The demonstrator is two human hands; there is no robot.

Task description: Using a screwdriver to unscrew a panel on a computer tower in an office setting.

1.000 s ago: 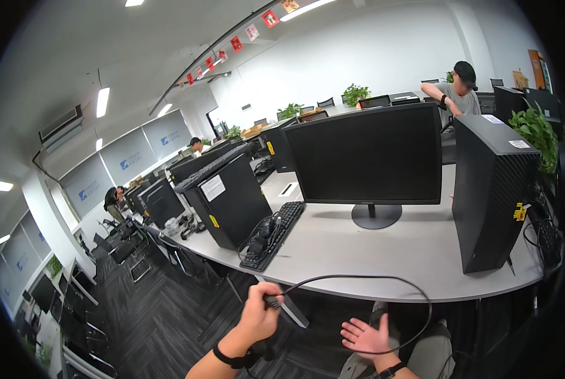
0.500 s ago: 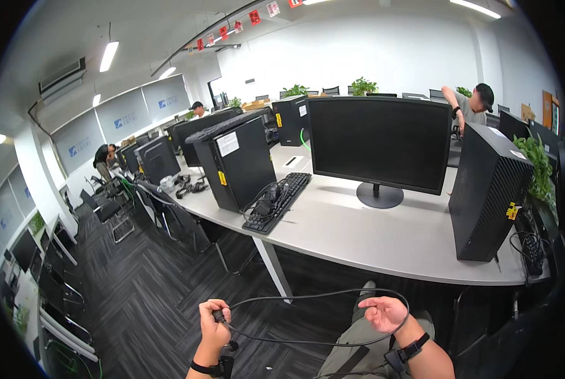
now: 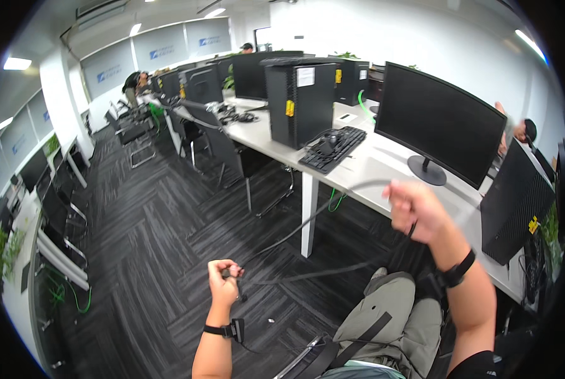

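Observation:
My left hand (image 3: 224, 281) is closed on the end of a black cable (image 3: 287, 235), low in the middle of the view over the carpet. My right hand (image 3: 415, 215) is raised to the right, fingers curled around the looped cable, which is blurred by motion. Just beyond it stands a black monitor (image 3: 437, 123) on a round foot. A black keyboard (image 3: 333, 153), with a dark bundle lying on it, rests by the desk's front edge (image 3: 260, 145). Behind it is an upright computer tower (image 3: 298, 107); another tower (image 3: 516, 202) stands at the right.
Chairs (image 3: 128, 132) line the left side of the desk row, with a second desk (image 3: 23, 259) at the far left. Green cables (image 3: 80, 303) lie on the floor. A person (image 3: 140, 85) stoops in the back left; another (image 3: 525, 129) is partly hidden behind the right-hand equipment.
My right hand has risen and gone from open to closed on the cable. My left hand stays gripping the end, lower. The view has turned leftward.

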